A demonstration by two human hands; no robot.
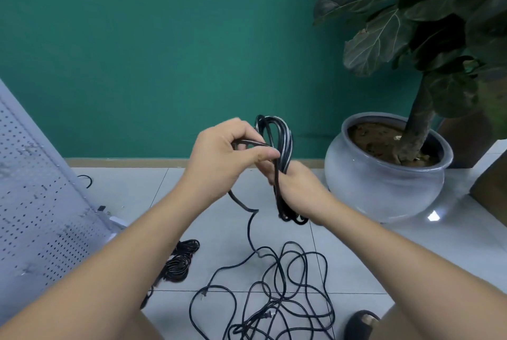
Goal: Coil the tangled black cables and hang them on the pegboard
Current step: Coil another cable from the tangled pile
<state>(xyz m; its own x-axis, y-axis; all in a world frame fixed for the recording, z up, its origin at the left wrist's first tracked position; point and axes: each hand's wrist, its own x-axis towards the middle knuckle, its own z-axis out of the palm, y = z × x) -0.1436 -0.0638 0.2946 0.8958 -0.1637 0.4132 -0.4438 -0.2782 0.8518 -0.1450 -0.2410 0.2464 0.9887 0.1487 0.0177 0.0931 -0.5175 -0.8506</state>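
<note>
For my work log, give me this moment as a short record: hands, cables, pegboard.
left hand: pinches the loose cable
right hand: grips the coil
coil: upright loops between the hands
loose cable: tangled on the floor, runs up to the left hand
bundles: wound, on the floor by the pegboard
pegboard: left, tilted
plant pot: right, on the floor

We grip a glossy black coil (277, 144), and black cables (277, 279) tangle below it on pale grey tiles (216, 232). Behind the grip the wall (164, 37) is teal; left of it a grey pegboard (35, 202) is dotted with dark holes, right a blue-grey pot (384, 191).
</note>
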